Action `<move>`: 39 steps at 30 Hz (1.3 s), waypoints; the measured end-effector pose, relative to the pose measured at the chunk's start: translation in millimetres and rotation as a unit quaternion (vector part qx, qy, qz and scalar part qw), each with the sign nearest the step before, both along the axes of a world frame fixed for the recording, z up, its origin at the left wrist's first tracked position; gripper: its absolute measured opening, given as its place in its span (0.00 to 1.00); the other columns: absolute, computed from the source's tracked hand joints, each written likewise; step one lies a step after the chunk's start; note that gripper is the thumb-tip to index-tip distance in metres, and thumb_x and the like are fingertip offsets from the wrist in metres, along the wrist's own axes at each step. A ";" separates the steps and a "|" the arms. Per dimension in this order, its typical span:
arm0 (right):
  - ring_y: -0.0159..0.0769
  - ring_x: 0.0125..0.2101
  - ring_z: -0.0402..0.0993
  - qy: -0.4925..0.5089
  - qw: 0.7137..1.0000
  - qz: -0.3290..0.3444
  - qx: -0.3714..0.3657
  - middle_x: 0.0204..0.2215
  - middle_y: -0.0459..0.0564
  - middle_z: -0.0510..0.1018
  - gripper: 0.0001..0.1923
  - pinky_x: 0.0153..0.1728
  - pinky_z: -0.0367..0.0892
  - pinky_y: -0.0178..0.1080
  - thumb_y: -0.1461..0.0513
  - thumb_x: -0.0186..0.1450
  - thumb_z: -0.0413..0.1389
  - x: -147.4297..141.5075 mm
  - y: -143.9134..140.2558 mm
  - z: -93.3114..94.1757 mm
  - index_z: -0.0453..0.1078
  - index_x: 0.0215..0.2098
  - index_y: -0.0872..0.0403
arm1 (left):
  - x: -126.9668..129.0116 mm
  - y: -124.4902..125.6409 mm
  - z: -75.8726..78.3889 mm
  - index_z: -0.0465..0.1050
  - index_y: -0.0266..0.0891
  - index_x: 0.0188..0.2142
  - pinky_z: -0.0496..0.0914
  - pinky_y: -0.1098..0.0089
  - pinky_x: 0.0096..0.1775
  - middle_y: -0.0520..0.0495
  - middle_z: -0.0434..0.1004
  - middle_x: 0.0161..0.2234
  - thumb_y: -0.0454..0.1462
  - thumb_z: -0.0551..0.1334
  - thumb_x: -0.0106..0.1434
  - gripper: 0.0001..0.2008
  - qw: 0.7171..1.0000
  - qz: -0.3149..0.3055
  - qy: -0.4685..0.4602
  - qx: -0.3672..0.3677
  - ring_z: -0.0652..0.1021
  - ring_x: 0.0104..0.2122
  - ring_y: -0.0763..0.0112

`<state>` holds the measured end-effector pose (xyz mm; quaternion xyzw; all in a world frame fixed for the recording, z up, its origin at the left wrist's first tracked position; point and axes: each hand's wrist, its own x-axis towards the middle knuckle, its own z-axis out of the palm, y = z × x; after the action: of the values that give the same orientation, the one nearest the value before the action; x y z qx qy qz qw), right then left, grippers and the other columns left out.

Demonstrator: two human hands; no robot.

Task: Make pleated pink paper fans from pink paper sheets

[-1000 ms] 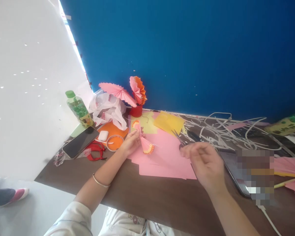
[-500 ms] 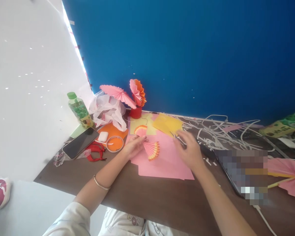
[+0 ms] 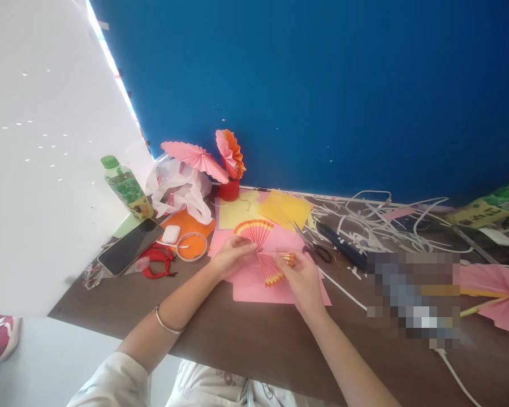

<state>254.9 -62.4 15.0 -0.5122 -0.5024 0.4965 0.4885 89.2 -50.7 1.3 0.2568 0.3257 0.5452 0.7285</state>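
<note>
A pleated paper fan (image 3: 257, 233), pink with orange and yellow bands along its edge, is spread in two fan-shaped halves that meet in the middle. My left hand (image 3: 233, 254) pinches it near that centre. My right hand (image 3: 299, 274) grips the folds of the lower half from the right side. Pink paper sheets (image 3: 254, 291) lie flat on the table under both hands. Just beyond my right hand rests a pair of scissors (image 3: 322, 252) with dark handles, partly covering the sheets.
Yellow paper (image 3: 286, 209) lies behind the fan, near a red pot (image 3: 229, 190) holding pink and orange paper flowers. To the left are a bottle (image 3: 127, 189), a phone (image 3: 130, 246) and a roll of tape (image 3: 192, 247). Tangled white cables (image 3: 365, 220) and a dark cutter-like tool (image 3: 341, 244) are on the right.
My right hand has moved from beside the scissors down and left onto the fan's lower half, leaving the scissors on the table. The fan's upper half shows more widely.
</note>
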 end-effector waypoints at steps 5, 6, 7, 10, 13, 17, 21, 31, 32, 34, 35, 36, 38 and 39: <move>0.42 0.39 0.74 0.099 0.992 0.052 -0.057 0.35 0.53 0.79 0.16 0.43 0.68 0.45 0.56 0.50 0.64 1.5 -1.8 -4.1 0.73 0.34 0.56 | 2.8 -1.6 0.5 0.67 0.33 0.28 0.67 0.62 0.43 0.49 0.74 0.26 0.33 0.71 0.44 0.15 0.999 0.022 0.028 0.001 0.78 0.34 0.65; 0.43 0.39 0.74 0.105 0.991 0.061 -0.064 0.35 0.53 0.79 0.16 0.44 0.68 0.45 0.56 0.50 0.64 1.0 -2.4 -4.1 0.74 0.34 0.56 | 3.0 -1.5 -0.2 0.67 0.33 0.28 0.67 0.62 0.42 0.49 0.75 0.26 0.33 0.71 0.44 0.15 0.999 0.022 0.037 0.004 0.78 0.34 0.65; 0.43 0.39 0.74 0.106 0.990 0.061 -0.068 0.35 0.54 0.79 0.16 0.44 0.68 0.46 0.57 0.50 0.64 0.5 -2.9 -4.1 0.74 0.34 0.57 | 2.9 -1.2 -1.3 0.67 0.33 0.28 0.67 0.62 0.42 0.49 0.75 0.26 0.34 0.71 0.43 0.15 0.999 0.021 0.048 0.009 0.78 0.33 0.65; 0.43 0.39 0.74 0.091 0.993 0.047 -0.062 0.34 0.54 0.79 0.15 0.44 0.68 0.46 0.58 0.49 0.64 0.2 -3.3 -4.8 0.75 0.32 0.57 | 1.7 0.3 -5.4 0.68 0.34 0.26 0.67 0.65 0.40 0.49 0.75 0.26 0.35 0.71 0.42 0.15 0.993 0.021 0.110 0.031 0.77 0.31 0.68; 0.43 0.38 0.75 0.076 0.995 0.045 -0.051 0.34 0.54 0.79 0.14 0.43 0.69 0.45 0.58 0.49 0.64 1.6 -2.8 -6.9 0.75 0.32 0.57 | -0.3 1.4 -8.6 0.70 0.34 0.25 0.66 0.69 0.37 0.51 0.74 0.24 0.36 0.71 0.43 0.13 0.982 0.024 0.179 0.061 0.75 0.29 0.72; 0.44 0.36 0.75 0.065 0.996 0.036 -0.052 0.32 0.53 0.79 0.16 0.40 0.71 0.45 0.57 0.48 0.65 2.8 -2.6 -8.6 0.75 0.33 0.57 | -2.0 1.4 -7.8 0.71 0.35 0.24 0.64 0.71 0.34 0.51 0.72 0.23 0.38 0.70 0.43 0.11 0.968 0.001 0.232 0.096 0.73 0.27 0.73; 0.43 0.32 0.76 0.075 0.995 0.028 -0.065 0.30 0.53 0.79 0.18 0.36 0.72 0.45 0.56 0.45 0.66 2.2 -3.1 -7.3 0.74 0.31 0.57 | -2.7 0.7 -2.9 0.72 0.36 0.23 0.63 0.71 0.32 0.51 0.72 0.23 0.40 0.69 0.45 0.10 0.958 -0.021 0.256 0.126 0.71 0.26 0.73; 0.45 0.35 0.75 0.086 0.992 0.050 -0.078 0.29 0.52 0.79 0.20 0.35 0.71 0.42 0.55 0.43 0.67 5.9 -1.2 -7.8 0.73 0.31 0.57 | -4.3 -0.7 3.2 0.73 0.36 0.22 0.64 0.72 0.32 0.51 0.70 0.23 0.40 0.68 0.47 0.09 0.948 -0.048 0.274 0.155 0.70 0.26 0.74; 0.45 0.35 0.76 0.084 0.992 0.051 -0.079 0.29 0.52 0.79 0.20 0.35 0.71 0.42 0.55 0.43 0.67 6.0 -1.2 -7.5 0.73 0.31 0.57 | -4.4 -0.8 3.3 0.73 0.36 0.22 0.64 0.72 0.32 0.51 0.70 0.23 0.39 0.68 0.47 0.09 0.947 -0.051 0.276 0.155 0.70 0.26 0.73; 0.45 0.35 0.76 0.082 0.992 0.055 -0.081 0.29 0.52 0.79 0.20 0.35 0.71 0.42 0.55 0.43 0.67 5.8 -1.4 -6.1 0.74 0.31 0.57 | -4.5 -1.0 3.5 0.73 0.36 0.22 0.64 0.72 0.32 0.50 0.69 0.23 0.39 0.68 0.48 0.08 0.947 -0.058 0.276 0.156 0.70 0.26 0.73; 0.45 0.34 0.76 0.082 0.992 0.056 -0.082 0.30 0.52 0.79 0.20 0.34 0.72 0.42 0.55 0.43 0.67 5.6 -1.7 -5.2 0.74 0.31 0.57 | -4.5 -1.1 3.5 0.73 0.36 0.22 0.64 0.72 0.32 0.50 0.69 0.23 0.39 0.68 0.48 0.08 0.947 -0.059 0.276 0.156 0.70 0.26 0.73; 0.45 0.34 0.76 0.083 0.991 0.057 -0.084 0.30 0.53 0.79 0.20 0.34 0.72 0.42 0.55 0.43 0.67 5.4 -1.9 -4.3 0.74 0.32 0.57 | -4.5 -1.2 3.3 0.73 0.36 0.22 0.65 0.71 0.32 0.50 0.69 0.23 0.39 0.68 0.47 0.08 0.946 -0.059 0.276 0.157 0.70 0.26 0.73; 0.45 0.34 0.76 0.082 0.991 0.055 -0.087 0.31 0.53 0.79 0.20 0.34 0.72 0.43 0.54 0.44 0.66 5.1 -2.3 -3.2 0.74 0.32 0.57 | -4.4 -1.3 2.4 0.72 0.36 0.21 0.65 0.71 0.33 0.51 0.69 0.23 0.39 0.68 0.47 0.08 0.945 -0.058 0.280 0.159 0.70 0.26 0.73; 0.45 0.34 0.76 0.081 0.991 0.054 -0.087 0.32 0.53 0.79 0.19 0.34 0.72 0.43 0.54 0.45 0.66 5.1 -2.3 -3.2 0.74 0.32 0.57 | -4.5 -1.4 1.9 0.73 0.36 0.22 0.65 0.71 0.33 0.51 0.69 0.23 0.39 0.68 0.47 0.08 0.944 -0.058 0.283 0.162 0.70 0.26 0.72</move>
<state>260.0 -64.8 11.8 -0.4830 -0.4427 0.6037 0.4542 84.7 -52.1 3.2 0.5334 0.4099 0.4528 0.5851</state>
